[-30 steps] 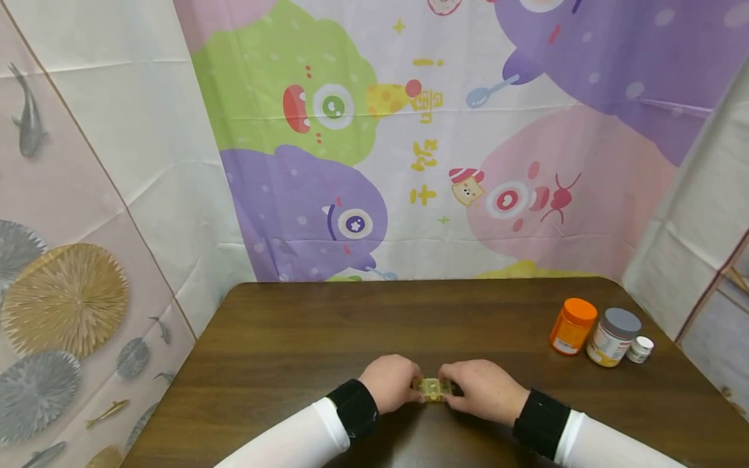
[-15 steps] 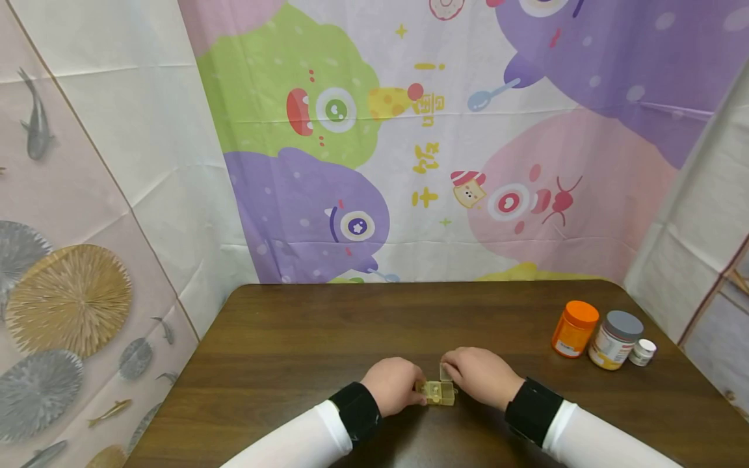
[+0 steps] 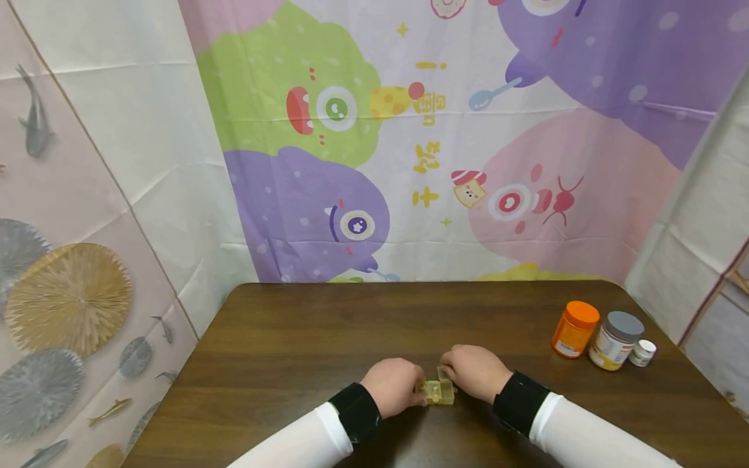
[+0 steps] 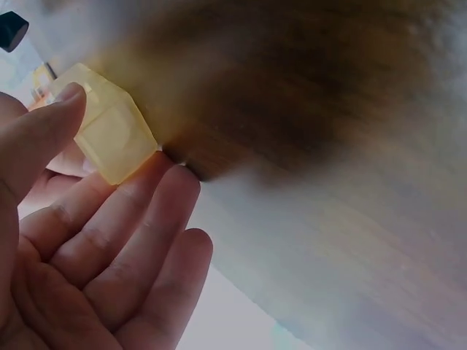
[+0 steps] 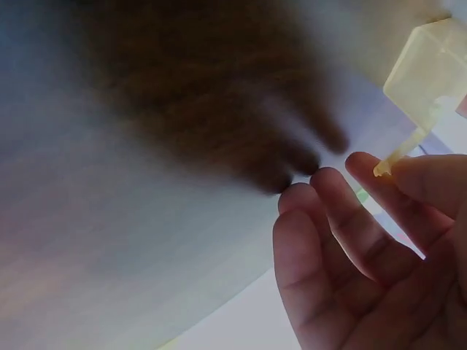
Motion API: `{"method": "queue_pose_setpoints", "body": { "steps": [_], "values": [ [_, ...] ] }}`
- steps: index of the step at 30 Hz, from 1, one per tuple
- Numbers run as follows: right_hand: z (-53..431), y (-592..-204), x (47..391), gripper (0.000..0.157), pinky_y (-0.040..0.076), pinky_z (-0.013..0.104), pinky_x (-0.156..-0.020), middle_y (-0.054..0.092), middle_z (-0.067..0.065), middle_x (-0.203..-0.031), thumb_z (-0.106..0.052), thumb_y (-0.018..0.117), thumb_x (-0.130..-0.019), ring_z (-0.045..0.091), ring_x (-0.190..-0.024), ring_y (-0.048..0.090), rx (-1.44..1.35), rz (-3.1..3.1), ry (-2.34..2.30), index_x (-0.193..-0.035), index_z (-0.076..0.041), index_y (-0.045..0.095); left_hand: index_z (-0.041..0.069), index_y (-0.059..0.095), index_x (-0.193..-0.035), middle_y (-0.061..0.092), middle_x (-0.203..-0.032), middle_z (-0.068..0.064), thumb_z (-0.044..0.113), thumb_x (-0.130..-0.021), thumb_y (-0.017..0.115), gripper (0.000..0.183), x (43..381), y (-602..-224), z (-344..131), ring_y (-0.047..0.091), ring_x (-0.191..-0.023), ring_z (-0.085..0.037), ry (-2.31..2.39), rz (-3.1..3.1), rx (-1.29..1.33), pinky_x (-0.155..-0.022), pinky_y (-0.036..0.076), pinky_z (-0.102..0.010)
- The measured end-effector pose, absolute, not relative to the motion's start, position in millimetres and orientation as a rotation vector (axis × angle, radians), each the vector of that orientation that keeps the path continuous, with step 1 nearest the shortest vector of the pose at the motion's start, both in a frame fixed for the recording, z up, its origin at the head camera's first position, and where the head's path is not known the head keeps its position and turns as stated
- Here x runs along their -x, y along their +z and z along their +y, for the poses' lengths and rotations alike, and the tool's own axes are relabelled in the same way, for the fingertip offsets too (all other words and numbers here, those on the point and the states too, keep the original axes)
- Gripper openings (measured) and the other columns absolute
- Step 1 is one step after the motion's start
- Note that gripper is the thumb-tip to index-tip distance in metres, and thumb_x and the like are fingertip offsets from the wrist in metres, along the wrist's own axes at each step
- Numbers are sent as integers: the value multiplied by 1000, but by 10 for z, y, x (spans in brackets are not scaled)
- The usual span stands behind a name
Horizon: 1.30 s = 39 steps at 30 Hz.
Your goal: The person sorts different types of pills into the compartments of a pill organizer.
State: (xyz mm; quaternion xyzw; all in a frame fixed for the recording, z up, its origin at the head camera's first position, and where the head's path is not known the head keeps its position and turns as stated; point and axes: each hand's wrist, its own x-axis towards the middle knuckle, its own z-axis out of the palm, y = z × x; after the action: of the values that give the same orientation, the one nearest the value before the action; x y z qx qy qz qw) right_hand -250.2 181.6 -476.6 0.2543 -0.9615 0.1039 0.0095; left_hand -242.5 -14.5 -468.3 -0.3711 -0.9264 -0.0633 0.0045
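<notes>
A small translucent yellow pill box [image 3: 433,392] rests on the wooden table between my hands, one of its lids raised at the right end. My left hand [image 3: 393,388] pinches the left end of the box between thumb and fingers; the left wrist view shows the pill box [image 4: 115,135] in that pinch. At the other end, my right hand [image 3: 476,372] holds the edge of the raised lid [image 5: 400,154] between thumb and index finger. The remaining fingers of the right hand are spread loosely beside it. Small pale shapes inside the box are too small to tell.
At the table's right side stand an orange jar [image 3: 575,329], a white jar with a grey lid [image 3: 616,340] and a small white bottle [image 3: 643,353]. The brown table [image 3: 328,318] ends at a cartoon-printed curtain [image 3: 421,247] behind.
My right hand has moved from the box's right end up and slightly back, and the lid there has swung open. The left hand keeps its hold on the box.
</notes>
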Motion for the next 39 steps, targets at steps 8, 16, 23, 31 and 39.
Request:
{"method": "queue_pose_setpoints", "body": {
  "steps": [8,16,23,31,39],
  "values": [
    [1882,-4694,2415,29,53,40,-76,69,2,-100,-29,59,-96,14,-86,61,-628,-3065,475,-116,-9,68,14,70,-96,63,-69,8,44,-79,77,35,2385,-4688,-137,52,-57,-6,-177,-2929,1124,-53,47,-28],
    [2252,-4379,2049,26,49,31,-64,64,-5,-97,-16,59,-91,5,-75,53,-530,-2896,647,-117,-15,65,14,66,-121,70,-107,-2,61,-86,61,59,2246,-4625,-329,64,-85,-15,-142,-2929,1012,-65,55,-35],
    [3158,-4031,1760,21,51,44,-61,67,12,-103,-8,57,-92,22,-80,60,-270,-2611,656,-111,-8,66,17,57,-134,61,-126,-3,71,-87,47,71,2086,-4587,-601,55,-111,-24,-124,-2925,920,-90,47,-46],
    [4368,-4241,1960,30,42,47,-60,57,32,-99,-8,47,-94,40,-80,53,142,-2602,587,-113,12,57,24,41,-147,46,-142,-8,79,-84,40,84,1896,-4544,-774,38,-127,-29,-164,-2842,848,-103,32,-56],
    [4873,-4699,2167,52,46,58,-68,50,44,-110,-19,57,-93,52,-91,54,122,-2901,533,-123,22,44,27,36,-150,35,-150,-9,80,-84,39,85,1805,-4579,-739,29,-133,-30,-175,-2831,869,-107,27,-57]
  ]
}}
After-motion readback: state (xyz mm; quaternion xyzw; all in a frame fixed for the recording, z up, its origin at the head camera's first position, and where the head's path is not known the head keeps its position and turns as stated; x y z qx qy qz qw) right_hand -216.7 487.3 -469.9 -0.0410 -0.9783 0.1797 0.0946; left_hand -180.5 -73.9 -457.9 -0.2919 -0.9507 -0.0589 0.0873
